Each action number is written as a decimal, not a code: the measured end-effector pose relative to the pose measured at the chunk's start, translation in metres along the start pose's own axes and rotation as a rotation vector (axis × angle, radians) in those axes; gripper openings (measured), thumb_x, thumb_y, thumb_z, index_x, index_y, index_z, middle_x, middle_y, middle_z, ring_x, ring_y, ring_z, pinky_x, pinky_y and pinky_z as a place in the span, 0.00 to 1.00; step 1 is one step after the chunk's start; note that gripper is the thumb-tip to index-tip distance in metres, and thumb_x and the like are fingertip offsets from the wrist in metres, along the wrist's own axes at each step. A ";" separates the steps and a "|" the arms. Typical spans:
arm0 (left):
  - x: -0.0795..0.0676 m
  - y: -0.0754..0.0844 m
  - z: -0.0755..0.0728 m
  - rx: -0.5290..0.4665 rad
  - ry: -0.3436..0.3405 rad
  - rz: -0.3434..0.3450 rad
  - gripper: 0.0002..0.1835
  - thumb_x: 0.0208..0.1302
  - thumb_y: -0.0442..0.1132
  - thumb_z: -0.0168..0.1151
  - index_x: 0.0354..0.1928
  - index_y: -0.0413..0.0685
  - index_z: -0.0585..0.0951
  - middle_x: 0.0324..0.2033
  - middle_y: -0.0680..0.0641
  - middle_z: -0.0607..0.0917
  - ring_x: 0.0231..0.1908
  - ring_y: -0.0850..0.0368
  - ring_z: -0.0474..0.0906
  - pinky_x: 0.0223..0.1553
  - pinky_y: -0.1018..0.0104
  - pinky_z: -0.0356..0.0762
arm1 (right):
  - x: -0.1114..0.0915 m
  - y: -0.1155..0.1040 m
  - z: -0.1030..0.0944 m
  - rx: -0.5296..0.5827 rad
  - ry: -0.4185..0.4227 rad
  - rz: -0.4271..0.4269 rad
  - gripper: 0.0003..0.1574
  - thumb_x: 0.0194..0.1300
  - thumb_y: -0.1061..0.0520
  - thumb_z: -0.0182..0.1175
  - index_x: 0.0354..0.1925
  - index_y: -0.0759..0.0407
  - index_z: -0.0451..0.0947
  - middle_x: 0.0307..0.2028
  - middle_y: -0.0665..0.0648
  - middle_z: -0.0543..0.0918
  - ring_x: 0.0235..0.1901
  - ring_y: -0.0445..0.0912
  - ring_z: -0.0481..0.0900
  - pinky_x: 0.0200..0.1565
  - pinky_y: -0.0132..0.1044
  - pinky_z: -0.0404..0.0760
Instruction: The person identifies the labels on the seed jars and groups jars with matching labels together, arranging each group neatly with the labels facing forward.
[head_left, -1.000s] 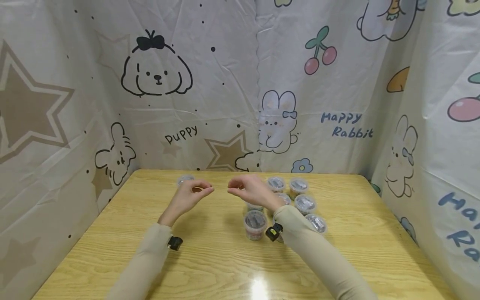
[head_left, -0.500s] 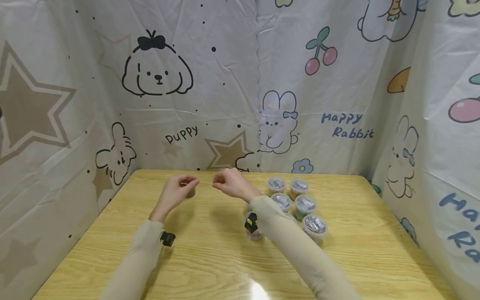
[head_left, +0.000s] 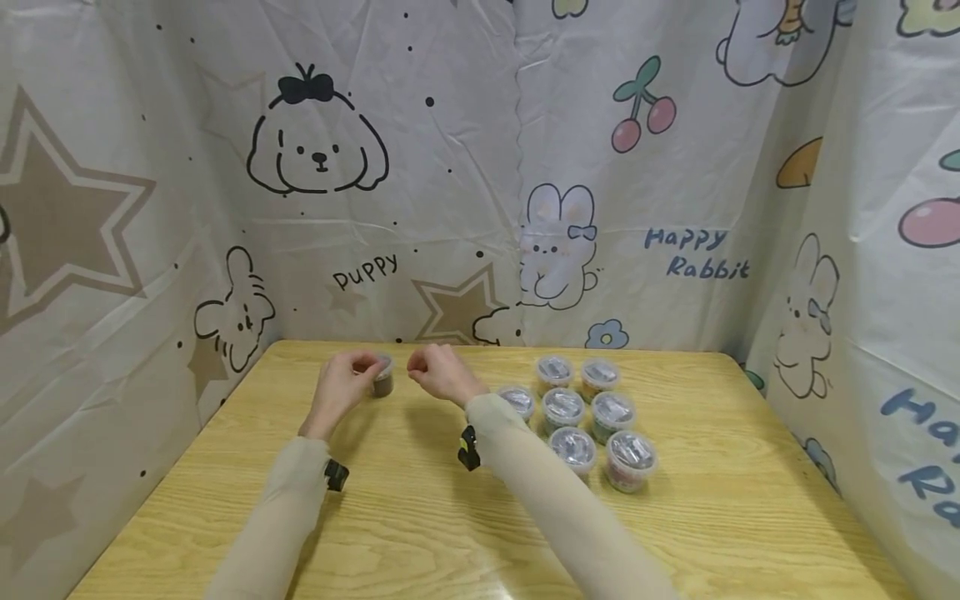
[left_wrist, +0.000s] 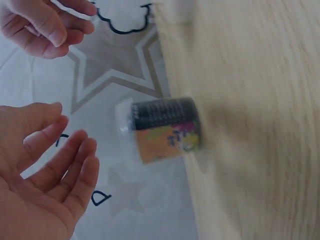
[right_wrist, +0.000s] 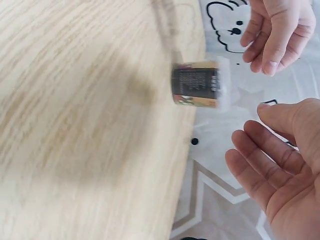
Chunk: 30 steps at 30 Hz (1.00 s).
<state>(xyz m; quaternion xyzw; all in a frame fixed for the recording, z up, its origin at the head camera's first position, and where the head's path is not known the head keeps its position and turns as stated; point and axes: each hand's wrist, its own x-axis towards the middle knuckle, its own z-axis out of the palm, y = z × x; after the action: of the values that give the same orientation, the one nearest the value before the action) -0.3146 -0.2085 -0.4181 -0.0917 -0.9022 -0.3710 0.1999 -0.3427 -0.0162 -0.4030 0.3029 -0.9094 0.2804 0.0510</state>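
Note:
A small round tub [head_left: 384, 381] with a translucent lid stands upright at the back left of the table. Its dark and orange printed label shows in the left wrist view, where the tub [left_wrist: 167, 131] looks slightly blurred. My left hand [head_left: 343, 390] hovers just to its left, overlapping it in the head view. To the right of the tub is my right hand [head_left: 444, 375], a short gap away. Both hands hold nothing; their fingers bend loosely, and in the right wrist view the right hand [right_wrist: 285, 165] is apart from the tub [right_wrist: 197, 86].
Several similar lidded tubs [head_left: 563, 408] stand grouped on the right half of the wooden table [head_left: 420, 525]. The right sleeve [head_left: 555, 492] passes in front of the group's left side. A patterned curtain [head_left: 450, 208] rises behind the table and along both sides.
Both hands have moved left, the right one farther, and now flank the lone tub. More of the grouped tubs show as the right forearm moves away, while it hides the front left one.

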 end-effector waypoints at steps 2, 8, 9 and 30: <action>0.000 -0.004 0.000 0.051 0.000 -0.009 0.07 0.59 0.41 0.61 0.35 0.46 0.82 0.33 0.47 0.83 0.34 0.52 0.77 0.33 0.58 0.75 | 0.003 -0.001 0.006 -0.015 -0.007 -0.007 0.07 0.61 0.58 0.58 0.38 0.56 0.80 0.32 0.47 0.81 0.32 0.37 0.76 0.35 0.28 0.75; -0.001 -0.016 0.001 0.155 -0.010 -0.024 0.11 0.56 0.39 0.63 0.39 0.41 0.82 0.40 0.40 0.82 0.36 0.46 0.75 0.33 0.54 0.73 | 0.013 -0.008 0.025 -0.137 -0.111 -0.051 0.17 0.62 0.63 0.54 0.51 0.55 0.75 0.44 0.52 0.79 0.44 0.42 0.76 0.45 0.31 0.74; -0.001 -0.018 0.001 0.162 -0.011 -0.023 0.12 0.56 0.40 0.64 0.39 0.40 0.82 0.40 0.40 0.81 0.36 0.46 0.75 0.33 0.54 0.73 | 0.013 -0.009 0.028 -0.151 -0.139 -0.045 0.20 0.63 0.64 0.54 0.54 0.54 0.72 0.48 0.53 0.77 0.47 0.43 0.74 0.48 0.32 0.73; 0.009 -0.021 0.022 0.151 -0.060 -0.119 0.15 0.48 0.46 0.70 0.25 0.45 0.75 0.27 0.45 0.78 0.24 0.53 0.69 0.21 0.65 0.65 | 0.014 -0.007 0.036 -0.137 -0.257 0.053 0.37 0.62 0.68 0.51 0.66 0.47 0.58 0.63 0.57 0.61 0.60 0.50 0.63 0.55 0.41 0.69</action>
<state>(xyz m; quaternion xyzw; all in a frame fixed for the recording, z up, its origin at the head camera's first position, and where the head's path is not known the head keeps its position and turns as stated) -0.3354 -0.2074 -0.4420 -0.0335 -0.9370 -0.3104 0.1568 -0.3472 -0.0478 -0.4256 0.3081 -0.9331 0.1780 -0.0527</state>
